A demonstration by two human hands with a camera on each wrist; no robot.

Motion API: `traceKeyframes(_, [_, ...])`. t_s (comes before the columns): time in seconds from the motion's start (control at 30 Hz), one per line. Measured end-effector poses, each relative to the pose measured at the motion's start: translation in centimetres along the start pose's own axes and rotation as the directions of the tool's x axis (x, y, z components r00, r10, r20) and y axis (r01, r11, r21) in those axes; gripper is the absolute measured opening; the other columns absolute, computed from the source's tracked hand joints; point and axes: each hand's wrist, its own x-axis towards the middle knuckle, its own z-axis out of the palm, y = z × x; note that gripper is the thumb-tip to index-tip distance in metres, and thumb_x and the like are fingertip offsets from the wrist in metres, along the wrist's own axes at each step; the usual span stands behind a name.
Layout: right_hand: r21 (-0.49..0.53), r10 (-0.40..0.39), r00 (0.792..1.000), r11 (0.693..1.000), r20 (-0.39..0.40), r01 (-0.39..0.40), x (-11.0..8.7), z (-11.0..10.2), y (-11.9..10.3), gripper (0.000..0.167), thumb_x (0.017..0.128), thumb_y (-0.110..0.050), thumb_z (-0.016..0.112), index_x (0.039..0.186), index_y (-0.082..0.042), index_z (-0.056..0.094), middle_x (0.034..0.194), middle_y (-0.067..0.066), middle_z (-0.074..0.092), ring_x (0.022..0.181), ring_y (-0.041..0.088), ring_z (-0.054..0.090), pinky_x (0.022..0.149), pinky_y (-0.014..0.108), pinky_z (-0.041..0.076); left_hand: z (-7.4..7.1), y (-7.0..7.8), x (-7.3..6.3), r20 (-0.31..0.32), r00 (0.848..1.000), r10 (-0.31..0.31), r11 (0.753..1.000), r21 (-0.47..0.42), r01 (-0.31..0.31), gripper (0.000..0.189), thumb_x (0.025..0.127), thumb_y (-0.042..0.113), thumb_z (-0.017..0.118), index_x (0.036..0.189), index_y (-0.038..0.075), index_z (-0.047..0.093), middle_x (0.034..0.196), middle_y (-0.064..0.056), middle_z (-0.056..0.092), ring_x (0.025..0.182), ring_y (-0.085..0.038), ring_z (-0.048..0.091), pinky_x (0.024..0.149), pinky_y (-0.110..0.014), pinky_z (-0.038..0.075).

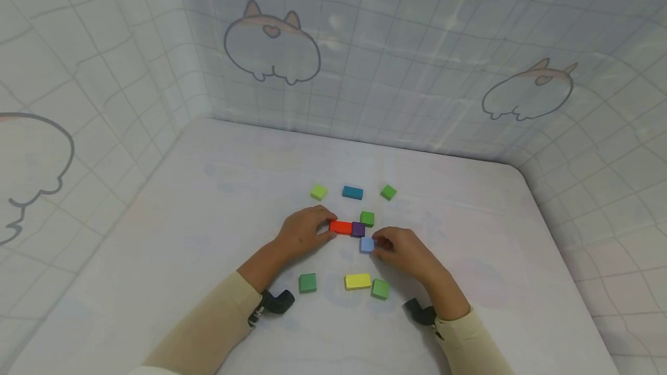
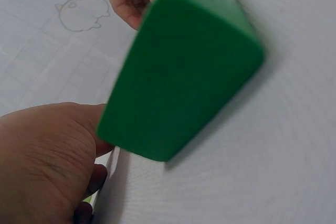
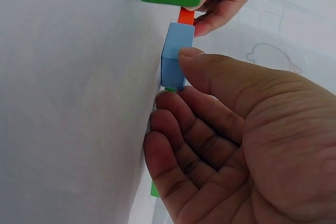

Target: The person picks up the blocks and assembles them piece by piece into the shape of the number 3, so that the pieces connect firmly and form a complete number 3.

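Just left of right hand (image 1: 405,251) (thumb touching): light-blue block (image 1: 366,245).

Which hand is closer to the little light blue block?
The right hand: its thumb and fingers touch the light blue block at its right side. The left hand is farther away, to the block's left, holding the red block.

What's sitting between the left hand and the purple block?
The red block, seen in the head view: one end sits at the left hand's fingertips, the other appears to meet the purple block.
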Motion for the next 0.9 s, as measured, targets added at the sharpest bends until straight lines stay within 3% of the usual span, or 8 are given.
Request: traceKeyframes(0.9, [-0.019, -0.002, 1.0, 1.0, -0.005, 0.002, -0.06, -0.05, -0.18, 0.031, 0.087, -0.016, 0.078, 0.117, -0.012, 0.071, 0.099, -0.007, 0.068, 0.089, 0.012, 0.059, 0.086, 0.033, 0.057, -0.04, 0.16, -0.05, -0.002, 1.0, 0.001, 1.0, 0.007, -0.001, 0.039, 0.089, 0.035, 0.075, 0.126, 0.026, 0.067, 0.118, 0.011, 0.067, 0.11, -0.009, 0.06, 0.096, -0.034, 0.053])
